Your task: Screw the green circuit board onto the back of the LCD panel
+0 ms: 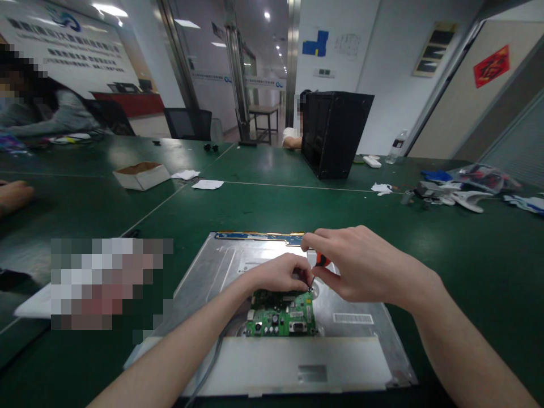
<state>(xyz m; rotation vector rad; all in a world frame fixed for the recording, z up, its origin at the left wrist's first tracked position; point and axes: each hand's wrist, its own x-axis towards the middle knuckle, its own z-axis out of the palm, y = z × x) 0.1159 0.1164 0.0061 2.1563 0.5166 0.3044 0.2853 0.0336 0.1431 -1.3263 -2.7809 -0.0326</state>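
Note:
My right hand is closed around a screwdriver with a red and black handle. The shaft slants down to the upper right corner of a green circuit board. Beside the tip, my left hand has its fingers pinched together at that corner; whatever they hold is hidden. The board lies on the metal back of a display panel, which rests flat on the table. Along the panel's far edge runs a thin blue circuit strip, partly behind my right fingers. A grey cable passes under my left forearm.
On the green table stand a black computer case, an open cardboard box and a water bottle. Bags and loose parts lie at the right. One person sits at far left; another's arm shows behind the case.

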